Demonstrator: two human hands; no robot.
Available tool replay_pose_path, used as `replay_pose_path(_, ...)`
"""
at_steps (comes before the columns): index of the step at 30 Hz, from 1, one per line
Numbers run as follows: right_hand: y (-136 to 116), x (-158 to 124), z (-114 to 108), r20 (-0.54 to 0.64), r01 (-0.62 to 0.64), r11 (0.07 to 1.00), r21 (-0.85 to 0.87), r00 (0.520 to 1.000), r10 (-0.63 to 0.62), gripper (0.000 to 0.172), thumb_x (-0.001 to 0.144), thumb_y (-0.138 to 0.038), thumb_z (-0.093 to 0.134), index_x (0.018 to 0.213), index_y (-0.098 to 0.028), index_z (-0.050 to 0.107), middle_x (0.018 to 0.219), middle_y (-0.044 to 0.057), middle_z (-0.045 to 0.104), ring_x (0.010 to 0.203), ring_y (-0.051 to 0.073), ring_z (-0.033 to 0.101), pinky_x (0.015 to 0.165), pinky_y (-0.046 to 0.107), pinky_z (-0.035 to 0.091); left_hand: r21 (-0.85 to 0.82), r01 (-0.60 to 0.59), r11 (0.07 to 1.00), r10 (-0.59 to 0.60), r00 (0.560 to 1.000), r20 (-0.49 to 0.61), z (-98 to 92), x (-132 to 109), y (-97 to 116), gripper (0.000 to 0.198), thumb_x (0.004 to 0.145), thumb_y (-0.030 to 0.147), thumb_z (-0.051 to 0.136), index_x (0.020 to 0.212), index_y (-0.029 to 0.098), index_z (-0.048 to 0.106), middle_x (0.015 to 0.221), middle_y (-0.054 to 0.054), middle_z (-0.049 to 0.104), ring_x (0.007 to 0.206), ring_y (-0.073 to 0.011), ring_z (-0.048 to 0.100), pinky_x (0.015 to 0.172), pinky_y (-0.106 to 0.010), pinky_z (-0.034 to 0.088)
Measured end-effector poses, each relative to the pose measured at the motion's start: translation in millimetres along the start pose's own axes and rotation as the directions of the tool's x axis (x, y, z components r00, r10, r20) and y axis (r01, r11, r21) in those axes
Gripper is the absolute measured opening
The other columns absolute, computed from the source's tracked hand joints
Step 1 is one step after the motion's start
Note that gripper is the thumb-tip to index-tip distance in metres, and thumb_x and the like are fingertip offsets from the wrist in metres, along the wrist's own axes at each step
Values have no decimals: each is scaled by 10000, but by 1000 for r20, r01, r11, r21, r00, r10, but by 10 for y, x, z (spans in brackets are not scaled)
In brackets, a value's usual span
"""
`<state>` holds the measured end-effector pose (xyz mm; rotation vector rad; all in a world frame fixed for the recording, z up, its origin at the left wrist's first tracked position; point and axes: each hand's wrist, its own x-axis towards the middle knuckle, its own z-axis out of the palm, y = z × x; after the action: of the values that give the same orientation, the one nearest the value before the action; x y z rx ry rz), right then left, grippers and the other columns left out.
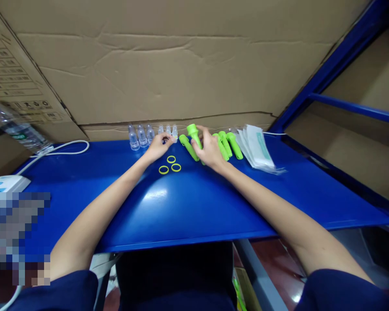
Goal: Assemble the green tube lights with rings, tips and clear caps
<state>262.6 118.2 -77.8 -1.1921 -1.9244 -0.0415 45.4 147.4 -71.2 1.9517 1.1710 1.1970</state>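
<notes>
My right hand (210,149) is wrapped round a bright green torch-shaped tube (192,130), its wide end up and tilted left. Another green tube (188,147) lies just left of it, and several more green tubes (235,146) lie to the right of the hand. My left hand (158,147) has its fingertips pinched together beside small clear pointed caps (167,130); what is between them is too small to make out. Three yellow-green rings (164,170) lie on the blue table in front of my hands.
Larger clear pointed caps (141,136) stand left of my left hand. Plastic-wrapped white packets (257,147) lie at the right. A power strip (6,185) with a white cable and a clear bottle (16,127) are at the left. Cardboard (181,77) walls the blue table (188,211) at the back.
</notes>
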Motion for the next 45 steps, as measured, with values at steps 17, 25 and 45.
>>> replay_pose_path(17, -341, -201, 196, 203, -46, 904, 424, 978, -45, 438, 901, -316, 576, 1299, -140, 523, 794, 2, 571, 612, 141, 540, 646, 292, 454, -309, -32, 951, 44, 999, 31, -71, -166, -92, 334, 864, 484, 688, 871, 172, 569, 973, -40, 667, 974, -175, 616, 978, -337, 455)
replay_pose_path(25, -311, -227, 248, 218, -75, 869, 489, 975, -38, 468, 899, -392, 576, 1283, -135, 497, 761, -26, 516, 567, 114, 492, 585, 269, 408, -366, -7, 931, 32, 998, 62, -77, -206, -82, 531, 673, 592, 831, 862, 175, 561, 989, -53, 670, 996, -197, 636, 968, -362, 482)
replay_pose_path(45, -338, -233, 256, 176, -122, 821, 558, 984, 26, 526, 872, -541, 620, 1218, -168, 487, 766, -43, 497, 546, 92, 476, 535, 247, 365, -434, 25, 901, -48, 998, -42, 106, -294, 48, 460, 780, 392, 808, 1131, 171, 607, 1292, -115, 675, 1223, -226, 639, 1090, -377, 477)
